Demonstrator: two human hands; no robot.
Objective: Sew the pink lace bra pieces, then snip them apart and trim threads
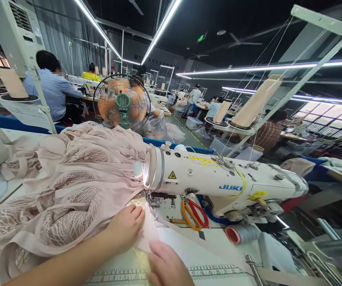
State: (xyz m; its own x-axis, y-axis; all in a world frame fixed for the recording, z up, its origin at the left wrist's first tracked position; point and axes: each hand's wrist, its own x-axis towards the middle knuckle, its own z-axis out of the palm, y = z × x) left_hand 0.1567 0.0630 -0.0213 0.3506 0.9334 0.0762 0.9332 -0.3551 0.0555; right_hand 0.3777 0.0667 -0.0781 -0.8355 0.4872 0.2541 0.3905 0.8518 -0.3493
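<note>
My left hand (126, 228) lies flat with fingers stretched on pale pink fabric (69, 186), just in front of the needle (150, 200) of a white sewing machine (218, 180). My right hand (167, 264) rests low at the frame's bottom edge, fingers pressing a strip of the same fabric on the machine bed; its fingertips are partly cut off. A large heap of pink lace cloth spreads to the left of the machine head.
Orange and red scissors (193, 212) lie under the machine arm, beside a grey thread spool (240, 233). A fan (121, 101) stands behind the cloth. Thread cones (257, 101) rise on the right. Other people sit at machines in the background.
</note>
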